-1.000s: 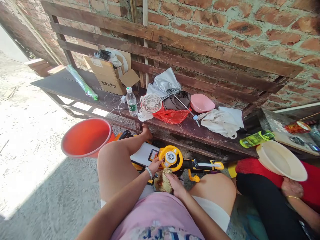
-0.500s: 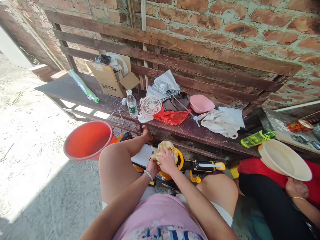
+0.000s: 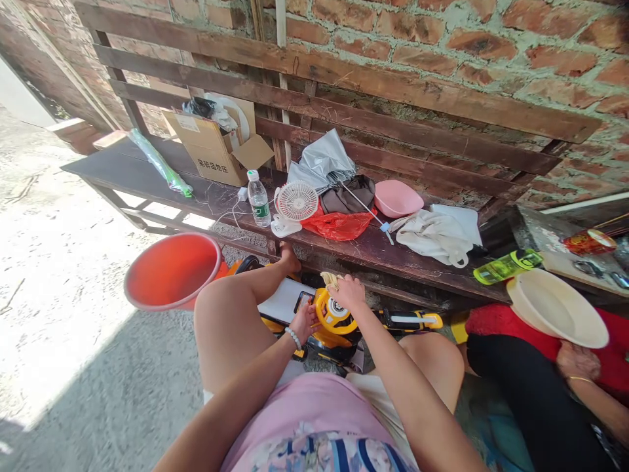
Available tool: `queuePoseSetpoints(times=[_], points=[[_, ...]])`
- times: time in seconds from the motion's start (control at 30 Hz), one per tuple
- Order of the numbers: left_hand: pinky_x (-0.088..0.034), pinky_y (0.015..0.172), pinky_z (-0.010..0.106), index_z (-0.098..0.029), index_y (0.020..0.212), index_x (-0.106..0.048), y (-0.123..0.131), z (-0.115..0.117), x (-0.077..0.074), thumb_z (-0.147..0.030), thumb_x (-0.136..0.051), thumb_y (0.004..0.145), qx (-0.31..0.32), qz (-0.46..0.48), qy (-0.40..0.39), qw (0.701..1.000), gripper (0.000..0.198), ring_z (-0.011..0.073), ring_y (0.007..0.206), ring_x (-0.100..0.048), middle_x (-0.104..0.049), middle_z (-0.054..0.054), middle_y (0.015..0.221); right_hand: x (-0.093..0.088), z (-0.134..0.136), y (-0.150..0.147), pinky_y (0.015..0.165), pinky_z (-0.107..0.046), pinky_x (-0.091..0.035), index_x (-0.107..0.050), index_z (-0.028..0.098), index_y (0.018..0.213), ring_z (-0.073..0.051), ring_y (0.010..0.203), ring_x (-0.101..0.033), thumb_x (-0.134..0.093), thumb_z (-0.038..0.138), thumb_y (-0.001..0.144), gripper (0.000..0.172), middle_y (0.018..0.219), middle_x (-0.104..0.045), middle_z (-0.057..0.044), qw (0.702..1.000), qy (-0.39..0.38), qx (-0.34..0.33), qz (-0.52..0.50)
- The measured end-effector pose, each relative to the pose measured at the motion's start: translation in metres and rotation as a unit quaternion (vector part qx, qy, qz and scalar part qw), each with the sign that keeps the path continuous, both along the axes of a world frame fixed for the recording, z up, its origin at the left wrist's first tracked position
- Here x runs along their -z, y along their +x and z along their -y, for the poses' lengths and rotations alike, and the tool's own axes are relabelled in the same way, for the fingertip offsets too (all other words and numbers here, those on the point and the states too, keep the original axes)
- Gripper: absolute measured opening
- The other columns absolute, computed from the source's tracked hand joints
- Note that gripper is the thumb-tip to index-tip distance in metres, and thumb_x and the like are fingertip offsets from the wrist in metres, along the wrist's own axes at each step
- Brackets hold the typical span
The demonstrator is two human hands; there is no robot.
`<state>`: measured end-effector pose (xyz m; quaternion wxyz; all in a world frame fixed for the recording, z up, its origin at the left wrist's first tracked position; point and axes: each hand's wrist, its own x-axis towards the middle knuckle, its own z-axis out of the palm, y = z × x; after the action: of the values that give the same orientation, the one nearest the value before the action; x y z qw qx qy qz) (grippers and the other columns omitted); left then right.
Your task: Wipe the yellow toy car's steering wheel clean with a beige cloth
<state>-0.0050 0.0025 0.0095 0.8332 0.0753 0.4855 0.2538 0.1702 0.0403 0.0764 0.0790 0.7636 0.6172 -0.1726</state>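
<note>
A yellow toy steering wheel [image 3: 322,303] with a pale round hub sits on a ride-on toy car [image 3: 282,301] between my knees. My left hand [image 3: 303,322], a beaded bracelet at its wrist, has its fingers curled at the left rim of this wheel. My right hand [image 3: 350,292] is closed on a cream cloth [image 3: 329,280] and presses it to the far top of the rim. Part of the cloth is hidden under the fingers. The car has a white seat-like panel on the left and a black-and-yellow arm [image 3: 410,320] on the right.
An orange-red tub [image 3: 170,272] stands at left. Along the wooden bench [image 3: 216,210] are a cardboard box [image 3: 209,147], bottle [image 3: 258,200], small fan [image 3: 297,200], red bag [image 3: 339,225], pink basin [image 3: 397,198] and white cloth [image 3: 430,236]. At right, another person's hand [image 3: 578,360] is beside a cream basin [image 3: 555,308].
The hands have parted: my left hand let go of the cloth and moved to the wheel's left rim. My right hand carried the cloth slightly right, uncovering the wheel hub.
</note>
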Motion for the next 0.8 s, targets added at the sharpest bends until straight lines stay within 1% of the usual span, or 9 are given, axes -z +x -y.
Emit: queuePoseSetpoints(times=[0.1,0.2,0.33,0.43,0.5,0.57,0.67,0.73,0.8], points=[[-0.047,0.078,0.03,-0.017,0.121,-0.063,0.001,0.0,0.002,-0.046,-0.031,0.106,0.0,-0.01,0.003,1.0,0.046,0.0214,0.087,-0.066,-0.074,0.009,0.1,-0.003,0.009,0.016,0.094,-0.042,-0.045,-0.067,0.023,0.131,-0.032,0.115,-0.059,-0.043,0.05,0.099,0.049,0.133,-0.059,-0.016,0.997,-0.045,0.054,0.004],[-0.047,0.077,0.029,-0.018,0.119,-0.063,0.002,0.0,0.001,-0.045,-0.031,0.107,-0.003,-0.011,0.001,1.0,0.044,0.0206,0.087,-0.066,-0.074,0.007,0.097,-0.005,0.033,0.02,0.092,-0.039,-0.046,-0.06,0.026,0.141,-0.029,0.109,-0.063,-0.044,0.046,0.099,0.05,0.13,-0.06,-0.015,0.996,-0.05,0.074,0.024],[-0.047,0.075,0.029,-0.018,0.11,-0.063,0.005,0.001,-0.001,-0.043,-0.032,0.107,-0.012,-0.012,-0.006,1.0,0.041,0.0191,0.082,-0.065,-0.072,0.006,0.091,-0.004,0.078,0.005,0.086,-0.039,-0.049,-0.056,0.025,0.145,-0.033,0.108,-0.064,-0.051,0.045,0.096,0.053,0.126,-0.061,-0.019,0.996,-0.032,0.049,0.071],[-0.048,0.074,0.029,-0.017,0.108,-0.063,0.006,0.002,0.0,-0.042,-0.033,0.106,-0.02,-0.017,-0.006,1.0,0.039,0.0186,0.078,-0.064,-0.071,0.005,0.088,0.001,0.109,-0.012,0.085,-0.04,-0.05,-0.063,0.019,0.135,-0.034,0.109,-0.064,-0.055,0.042,0.094,0.048,0.125,-0.062,-0.022,0.995,-0.035,0.033,0.086],[-0.048,0.073,0.029,-0.017,0.109,-0.063,0.007,0.002,0.001,-0.042,-0.032,0.106,-0.022,-0.018,0.0,1.0,0.039,0.0186,0.077,-0.064,-0.07,0.005,0.086,0.005,0.123,-0.022,0.086,-0.04,-0.05,-0.068,0.015,0.126,-0.034,0.109,-0.065,-0.054,0.039,0.094,0.042,0.124,-0.063,-0.024,0.996,-0.041,0.023,0.078],[-0.049,0.072,0.029,-0.018,0.108,-0.063,0.006,0.003,0.003,-0.041,-0.033,0.106,-0.021,-0.018,0.006,1.0,0.039,0.0187,0.076,-0.065,-0.071,0.005,0.086,0.007,0.133,-0.03,0.086,-0.041,-0.05,-0.07,0.013,0.121,-0.034,0.107,-0.065,-0.054,0.036,0.094,0.039,0.121,-0.064,-0.025,0.997,-0.043,0.012,0.065],[-0.049,0.07,0.028,-0.02,0.103,-0.063,0.005,0.003,0.005,-0.04,-0.034,0.106,-0.02,-0.013,0.008,1.0,0.036,0.0184,0.075,-0.065,-0.072,0.005,0.087,0.006,0.14,-0.04,0.086,-0.042,-0.051,-0.07,0.011,0.12,-0.035,0.106,-0.065,-0.057,0.031,0.092,0.037,0.117,-0.065,-0.024,0.998,-0.037,-0.02,0.054],[-0.048,0.068,0.027,-0.02,0.099,-0.062,0.004,0.004,0.006,-0.041,-0.035,0.106,-0.022,-0.008,0.006,1.0,0.035,0.0175,0.073,-0.065,-0.072,0.005,0.088,0.001,0.142,-0.045,0.088,-0.041,-0.051,-0.07,0.011,0.118,-0.034,0.108,-0.064,-0.059,0.031,0.09,0.036,0.117,-0.066,-0.022,0.997,-0.039,-0.057,0.035],[-0.047,0.066,0.027,-0.019,0.097,-0.061,0.003,0.004,0.007,-0.042,-0.034,0.106,-0.025,-0.004,0.006,1.0,0.037,0.0164,0.071,-0.064,-0.072,0.005,0.088,-0.006,0.141,-0.049,0.091,-0.04,-0.05,-0.071,0.014,0.117,-0.033,0.11,-0.063,-0.059,0.033,0.091,0.034,0.117,-0.067,-0.019,0.995,-0.038,-0.092,0.004]])
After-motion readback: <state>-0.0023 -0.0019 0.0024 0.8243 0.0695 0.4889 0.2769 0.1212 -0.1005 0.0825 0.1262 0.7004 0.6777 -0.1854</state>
